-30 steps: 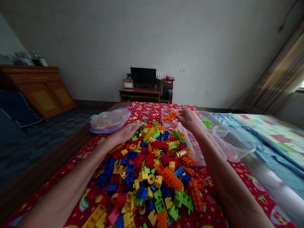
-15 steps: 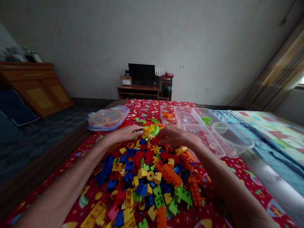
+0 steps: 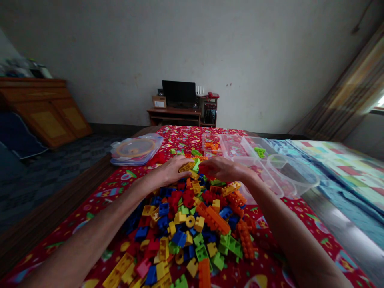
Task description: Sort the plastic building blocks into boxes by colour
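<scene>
A heap of toy building bricks [image 3: 180, 218] in red, blue, yellow, green and orange covers the middle of the table. At its far edge my left hand [image 3: 173, 170] is closed, with its fingers against a yellow building brick [image 3: 186, 167]. Just to the right, my right hand [image 3: 221, 168] curls palm down over a red building brick [image 3: 207, 169], partly hidden under the fingers. Light green bricks [image 3: 196, 164] show in the narrow gap between the hands.
Clear plastic containers [image 3: 274, 180] stand to the right, with a green piece [image 3: 259, 152] and an orange piece [image 3: 212, 146] in them. Stacked lids [image 3: 136, 150] lie at the left edge of the red patterned tablecloth [image 3: 186, 138]. A bed [image 3: 339, 172] is beyond the right side.
My left hand has moved right and closed in at the yellow brick. My right hand has shifted slightly right, with red now under its fingers.
</scene>
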A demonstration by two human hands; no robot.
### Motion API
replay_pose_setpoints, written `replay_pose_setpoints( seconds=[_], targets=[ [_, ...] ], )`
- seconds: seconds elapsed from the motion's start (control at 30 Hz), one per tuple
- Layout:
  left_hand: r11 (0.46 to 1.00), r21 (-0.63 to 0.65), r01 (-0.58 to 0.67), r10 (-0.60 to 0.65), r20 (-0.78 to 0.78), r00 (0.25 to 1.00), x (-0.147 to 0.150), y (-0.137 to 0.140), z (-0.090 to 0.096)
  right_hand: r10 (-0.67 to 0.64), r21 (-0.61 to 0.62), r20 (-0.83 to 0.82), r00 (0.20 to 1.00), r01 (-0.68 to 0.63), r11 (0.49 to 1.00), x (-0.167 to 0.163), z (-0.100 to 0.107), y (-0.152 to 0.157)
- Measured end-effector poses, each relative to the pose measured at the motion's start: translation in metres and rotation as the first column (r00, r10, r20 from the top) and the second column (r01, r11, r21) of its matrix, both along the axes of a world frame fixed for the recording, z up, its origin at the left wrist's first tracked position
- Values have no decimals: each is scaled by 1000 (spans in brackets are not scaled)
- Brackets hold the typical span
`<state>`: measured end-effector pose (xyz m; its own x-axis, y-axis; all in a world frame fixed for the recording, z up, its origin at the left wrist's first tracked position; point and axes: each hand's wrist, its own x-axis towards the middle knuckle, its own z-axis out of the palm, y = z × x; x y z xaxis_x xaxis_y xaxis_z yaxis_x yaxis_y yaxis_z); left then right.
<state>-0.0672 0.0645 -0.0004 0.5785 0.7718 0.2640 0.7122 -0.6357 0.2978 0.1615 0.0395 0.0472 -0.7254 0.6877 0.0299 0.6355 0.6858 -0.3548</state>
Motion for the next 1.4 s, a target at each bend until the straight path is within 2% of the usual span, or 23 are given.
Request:
replay_pose_setpoints(
  seconds=[0.1, 0.2, 0.27, 0.33, 0.4, 0.53, 0.67, 0.9, 1.0, 1.2, 1.4],
  targets=[
    [1000, -2, -8, 8, 19, 1000, 1, -1, -2, -59, -14, 4, 998, 59, 998, 7, 6, -1],
    [999, -32, -43, 43, 5, 999, 1, -2, 1, -190, 34, -26, 982, 190, 981, 24, 17, -3],
    [998, -43, -52, 52, -16, 999, 1, -3, 3, -314, 130, -43, 948, 317, 939, 40, 26, -3],
    [997, -47, -53, 52, -36, 998, 1, -3, 4, -434, 220, -38, 900, 432, 875, 58, 33, -3],
    [998, -42, -56, 54, -47, 997, 1, -3, 4, -519, 237, -20, 854, 509, 828, 73, 36, -1],
    [997, -58, -45, 42, -52, 998, 0, -3, 6, -616, 160, 114, 779, 598, 786, 91, 30, 7],
    [997, -51, -50, 47, -58, 997, 2, -4, 7, -683, 221, 315, 660, 648, 728, 92, 22, 12],
    [998, -40, -55, 51, -90, 995, 2, -4, 6, -700, 303, 317, 640, 631, 714, 94, 18, 16],
    [999, -38, -24, 21, -79, 997, 3, -5, 6, -707, 296, 327, 628, 642, 707, 93, 20, 15],
    [989, 34, 146, -144, -61, 988, 7, -7, 6, -694, 289, 341, 634, 632, 719, 92, 24, 12],
    [980, 135, 144, -137, -57, 989, 9, -3, -2, -678, 248, 326, 659, 632, 734, 94, 30, 10]
  ],
)
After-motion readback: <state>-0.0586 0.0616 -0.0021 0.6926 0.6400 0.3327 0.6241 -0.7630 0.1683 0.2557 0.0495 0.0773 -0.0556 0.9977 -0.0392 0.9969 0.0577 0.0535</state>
